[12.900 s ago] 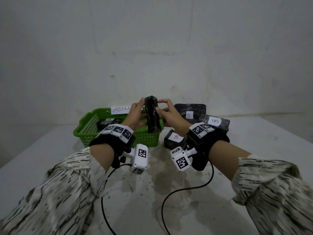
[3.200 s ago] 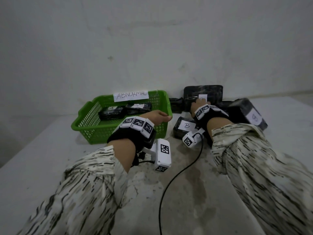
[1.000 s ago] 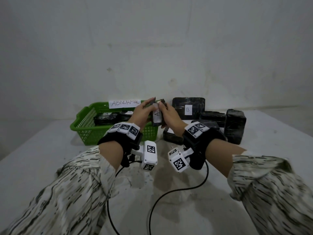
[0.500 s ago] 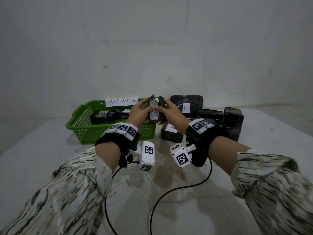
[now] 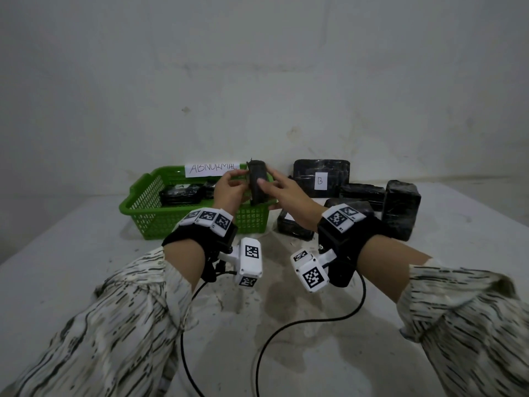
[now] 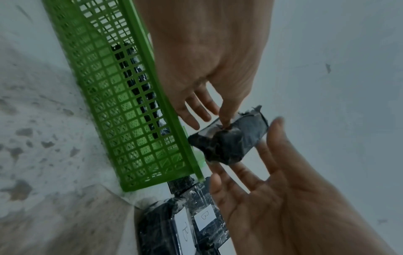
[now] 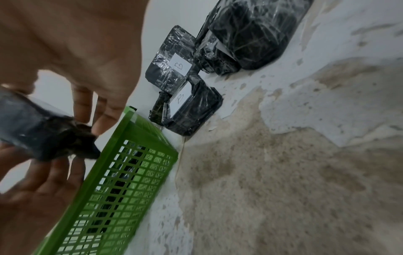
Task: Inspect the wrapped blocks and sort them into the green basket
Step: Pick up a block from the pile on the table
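Note:
A black wrapped block [image 5: 257,183] stands upright in the air over the right front corner of the green basket [image 5: 148,213]. My left hand [image 5: 242,181] pinches its left side and my right hand [image 5: 267,193] holds its right side, thumb beneath. In the left wrist view my left thumb tip presses the block [image 6: 231,139] while my right hand [image 6: 283,189] cradles it. The right wrist view shows the block [image 7: 32,131] between both hands, above the basket's rim [image 7: 130,119]. A dark face of the block is turned toward me.
The basket carries an "ABNORMAL" label [image 5: 213,168] and holds wrapped blocks [image 5: 179,193]. Right of it, against the wall, lie several more blocks, one labelled B [image 5: 320,179] and one upright [image 5: 400,209]. Black cables [image 5: 286,328] run over the stained table.
The block has been turned between my hands: its white label, facing me half a second ago, is out of sight. Both hands stay over the basket's right end.

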### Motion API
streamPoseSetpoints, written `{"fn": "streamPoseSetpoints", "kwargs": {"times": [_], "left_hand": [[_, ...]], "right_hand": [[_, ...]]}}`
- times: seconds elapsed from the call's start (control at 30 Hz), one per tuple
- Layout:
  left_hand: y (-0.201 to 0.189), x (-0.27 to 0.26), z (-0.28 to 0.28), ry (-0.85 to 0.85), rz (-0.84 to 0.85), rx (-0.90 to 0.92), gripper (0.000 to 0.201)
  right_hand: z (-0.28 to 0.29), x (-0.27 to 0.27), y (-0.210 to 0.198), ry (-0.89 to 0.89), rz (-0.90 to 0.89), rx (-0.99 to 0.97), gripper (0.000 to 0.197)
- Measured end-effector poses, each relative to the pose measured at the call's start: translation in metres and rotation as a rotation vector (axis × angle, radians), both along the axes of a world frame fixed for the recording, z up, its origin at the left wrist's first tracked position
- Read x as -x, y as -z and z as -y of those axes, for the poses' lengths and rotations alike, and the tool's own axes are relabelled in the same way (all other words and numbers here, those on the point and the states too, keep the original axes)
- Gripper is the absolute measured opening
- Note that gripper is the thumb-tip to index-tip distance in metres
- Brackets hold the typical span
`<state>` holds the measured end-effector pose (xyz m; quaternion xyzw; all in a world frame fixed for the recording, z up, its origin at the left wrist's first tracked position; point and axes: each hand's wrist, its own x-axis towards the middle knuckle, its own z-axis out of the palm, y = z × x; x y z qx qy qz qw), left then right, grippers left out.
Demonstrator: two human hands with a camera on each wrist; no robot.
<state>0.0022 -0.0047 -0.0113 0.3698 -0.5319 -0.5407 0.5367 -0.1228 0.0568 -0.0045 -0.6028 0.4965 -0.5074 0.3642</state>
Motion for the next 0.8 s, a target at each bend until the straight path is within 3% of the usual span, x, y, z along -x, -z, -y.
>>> {"fn": "streamPoseSetpoints", "kwargs": {"times": [0.07,0.17,0.3,0.47,0.57,0.8], "left_hand": [[-0.006,0.002,-0.005,0.101,-0.074,-0.076,0.017],[-0.012,0.003,-0.011,0.221,-0.128,-0.150,0.034],[-0.008,0.004,-0.007,0.187,-0.074,-0.074,0.028],[-0.005,0.003,-0.007,0.231,-0.037,-0.026,0.033],[-0.004,0.002,-0.008,0.263,0.012,0.012,0.033],[-0.004,-0.007,-0.005,0.275,0.076,0.056,0.029]], "right_hand": [[0.000,0.000,-0.001,0.074,0.054,0.047,0.043],[0.004,0.003,0.000,0.132,0.103,0.130,0.043],[0.003,0.002,-0.004,0.102,0.024,0.161,0.050],[0.005,-0.002,-0.004,0.259,0.107,0.088,0.039],[0.003,-0.003,-0.006,0.171,0.129,-0.032,0.038],[0.006,0.001,-0.002,0.142,0.122,-0.033,0.021]]}}
